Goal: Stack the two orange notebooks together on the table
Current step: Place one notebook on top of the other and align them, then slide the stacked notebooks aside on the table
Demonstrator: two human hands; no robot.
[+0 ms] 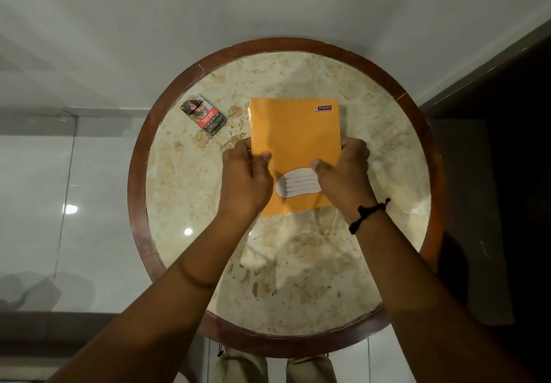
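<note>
fingers [238, 148] of the left hand [243, 181] curl round the left long edge of the orange notebooks [295, 138], and the right hand [346, 174] clamps the right edge the same way, thumbs pressed on the top cover. only one cover shows, with a thin sliver at its left edge hinting at a second beneath, so they seem stacked already. the pile lies near the middle of the round bench [298, 263], long axis running away from the person, both hands equally near; squaring the edges looks like what remains.
</note>
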